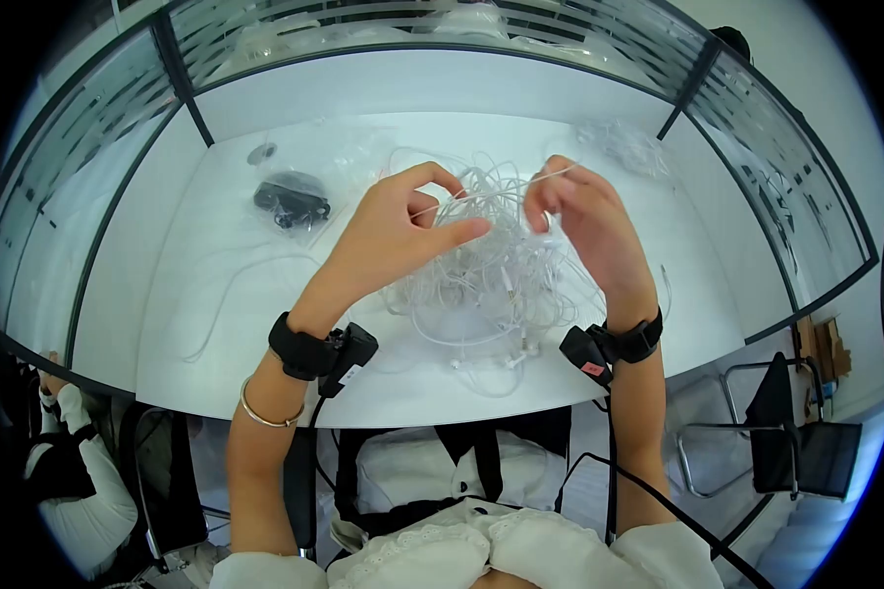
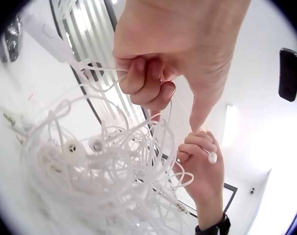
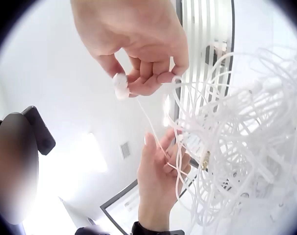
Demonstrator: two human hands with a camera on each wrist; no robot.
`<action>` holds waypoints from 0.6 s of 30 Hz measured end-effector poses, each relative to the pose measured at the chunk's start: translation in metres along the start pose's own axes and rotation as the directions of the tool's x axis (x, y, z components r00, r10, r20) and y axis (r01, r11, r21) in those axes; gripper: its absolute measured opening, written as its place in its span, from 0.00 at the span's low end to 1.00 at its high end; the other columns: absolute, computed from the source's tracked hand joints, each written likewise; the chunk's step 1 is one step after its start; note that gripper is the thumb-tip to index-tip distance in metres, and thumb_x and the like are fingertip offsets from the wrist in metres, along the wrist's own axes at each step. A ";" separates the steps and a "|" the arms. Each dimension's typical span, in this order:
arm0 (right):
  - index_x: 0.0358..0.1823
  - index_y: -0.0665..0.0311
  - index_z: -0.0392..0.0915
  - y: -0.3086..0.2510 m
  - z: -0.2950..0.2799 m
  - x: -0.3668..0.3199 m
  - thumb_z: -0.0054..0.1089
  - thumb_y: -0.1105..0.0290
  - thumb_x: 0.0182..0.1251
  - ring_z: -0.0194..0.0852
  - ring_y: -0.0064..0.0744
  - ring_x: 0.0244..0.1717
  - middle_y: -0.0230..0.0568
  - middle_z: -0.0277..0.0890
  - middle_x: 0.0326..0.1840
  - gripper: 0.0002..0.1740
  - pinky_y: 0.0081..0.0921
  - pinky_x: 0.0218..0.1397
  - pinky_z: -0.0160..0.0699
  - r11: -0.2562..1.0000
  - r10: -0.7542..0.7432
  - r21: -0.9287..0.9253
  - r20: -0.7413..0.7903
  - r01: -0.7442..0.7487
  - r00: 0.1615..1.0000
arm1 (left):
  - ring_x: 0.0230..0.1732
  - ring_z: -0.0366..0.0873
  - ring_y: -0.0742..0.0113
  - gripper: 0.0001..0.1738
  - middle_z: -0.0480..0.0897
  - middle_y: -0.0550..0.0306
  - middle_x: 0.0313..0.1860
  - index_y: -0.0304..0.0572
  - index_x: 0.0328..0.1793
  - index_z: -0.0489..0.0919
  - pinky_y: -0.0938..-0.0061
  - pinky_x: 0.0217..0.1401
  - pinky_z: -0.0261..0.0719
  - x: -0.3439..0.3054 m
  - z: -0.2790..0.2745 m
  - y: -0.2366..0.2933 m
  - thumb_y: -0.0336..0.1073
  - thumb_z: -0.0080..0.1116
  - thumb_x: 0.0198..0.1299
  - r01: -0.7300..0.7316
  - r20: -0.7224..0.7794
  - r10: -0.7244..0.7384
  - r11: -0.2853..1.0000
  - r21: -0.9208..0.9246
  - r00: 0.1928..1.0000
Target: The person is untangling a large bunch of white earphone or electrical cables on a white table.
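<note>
A large tangle of white earphones (image 1: 486,280) lies heaped on the table between the hands. My left hand (image 1: 378,231) is over its left side, middle to little fingers curled round a thin white cable, thumb stretched out. Opposite it, my right hand (image 1: 599,221) pinches an earphone cable close to its white earbud (image 3: 121,87), which sticks out beside the thumb. From there a cable strand (image 3: 151,122) runs taut across to the left hand. Metal plugs, one a gold-coloured plug (image 3: 205,160), and more earbuds (image 2: 74,152) show among the loops.
At the back left lies a clear plastic bag with a black item (image 1: 293,201) in it. Another clear bag (image 1: 626,147) is at the back right. One loose cable (image 1: 228,294) trails left over the white table (image 1: 182,378). Low partitions (image 1: 432,88) enclose the far sides.
</note>
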State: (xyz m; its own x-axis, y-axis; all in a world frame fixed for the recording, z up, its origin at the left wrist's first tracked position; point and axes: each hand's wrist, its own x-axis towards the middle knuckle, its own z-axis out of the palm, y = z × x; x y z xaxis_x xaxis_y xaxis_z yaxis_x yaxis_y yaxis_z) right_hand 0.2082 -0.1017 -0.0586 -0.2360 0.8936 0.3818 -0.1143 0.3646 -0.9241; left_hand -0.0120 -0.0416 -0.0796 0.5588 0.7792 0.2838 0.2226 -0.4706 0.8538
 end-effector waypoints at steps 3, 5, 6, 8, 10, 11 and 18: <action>0.24 0.57 0.58 -0.008 -0.013 -0.003 0.42 0.59 0.73 0.53 0.21 0.25 0.27 0.55 0.18 0.18 0.23 0.36 0.56 0.990 -0.062 -0.131 -0.102 0.048 0.993 | 0.17 0.54 0.79 0.17 0.61 0.69 0.12 0.41 0.44 0.79 0.79 0.22 0.52 -0.004 -0.010 0.011 0.41 0.71 0.55 -0.050 -0.117 0.067 0.988 0.143 0.991; 0.23 0.54 0.56 -0.019 -0.014 -0.006 0.39 0.57 0.75 0.47 0.19 0.22 0.24 0.51 0.15 0.19 0.22 0.34 0.51 0.989 -0.096 -0.123 -0.144 0.079 0.985 | 0.17 0.55 0.79 0.14 0.62 0.68 0.13 0.40 0.42 0.80 0.78 0.22 0.53 -0.005 -0.022 0.018 0.40 0.68 0.57 -0.081 -0.195 0.130 0.968 0.239 0.972; 0.23 0.54 0.56 -0.026 -0.016 -0.009 0.38 0.57 0.75 0.47 0.20 0.22 0.24 0.50 0.15 0.19 0.22 0.34 0.50 0.985 -0.129 -0.132 -0.155 0.109 0.979 | 0.18 0.55 0.79 0.12 0.63 0.68 0.13 0.39 0.41 0.80 0.78 0.23 0.53 -0.004 -0.028 0.021 0.39 0.66 0.59 -0.095 -0.227 0.161 0.957 0.276 0.961; 0.21 0.55 0.51 -0.043 -0.015 -0.011 0.40 0.57 0.73 0.46 0.18 0.20 0.25 0.51 0.15 0.21 0.21 0.29 0.45 0.978 -0.198 -0.099 -0.182 0.182 0.963 | 0.19 0.55 0.79 0.09 0.66 0.66 0.14 0.35 0.38 0.79 0.78 0.23 0.55 -0.001 -0.037 0.018 0.34 0.59 0.65 -0.121 -0.304 0.200 0.958 0.259 0.931; 0.21 0.54 0.52 -0.063 -0.018 -0.014 0.40 0.56 0.74 0.44 0.16 0.18 0.25 0.52 0.15 0.21 0.20 0.24 0.43 0.951 -0.282 -0.177 -0.151 0.254 0.948 | 0.22 0.59 0.82 0.06 0.73 0.67 0.21 0.35 0.38 0.78 0.83 0.25 0.55 -0.002 -0.042 0.024 0.31 0.56 0.65 -0.138 -0.335 0.189 0.976 0.170 0.923; 0.21 0.54 0.52 -0.073 -0.016 -0.014 0.40 0.57 0.74 0.43 0.15 0.17 0.25 0.52 0.15 0.21 0.19 0.22 0.41 0.934 -0.324 -0.206 -0.148 0.291 0.935 | 0.24 0.60 0.83 0.05 0.76 0.67 0.24 0.36 0.38 0.78 0.85 0.26 0.55 -0.003 -0.044 0.028 0.29 0.55 0.65 -0.144 -0.349 0.179 0.982 0.123 0.920; 0.28 0.62 0.67 -0.100 0.051 -0.035 0.51 0.66 0.70 0.58 0.23 0.15 0.32 0.64 0.18 0.12 0.20 0.19 0.52 0.977 -0.115 -0.142 0.267 0.157 0.957 | 0.21 0.50 0.81 0.23 0.56 0.70 0.17 0.34 0.32 0.78 0.79 0.24 0.48 -0.024 -0.070 0.029 0.46 0.47 0.72 -0.073 -0.191 0.092 0.992 0.105 0.977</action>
State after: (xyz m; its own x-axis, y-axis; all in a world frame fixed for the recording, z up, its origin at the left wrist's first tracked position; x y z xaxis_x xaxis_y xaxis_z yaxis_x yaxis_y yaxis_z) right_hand 0.1783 -0.1826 0.0217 -0.4702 0.7431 0.4762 -0.0123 0.5340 -0.8454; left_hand -0.0753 -0.0451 -0.0317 0.4140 0.7972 0.4393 0.2642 -0.5671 0.7802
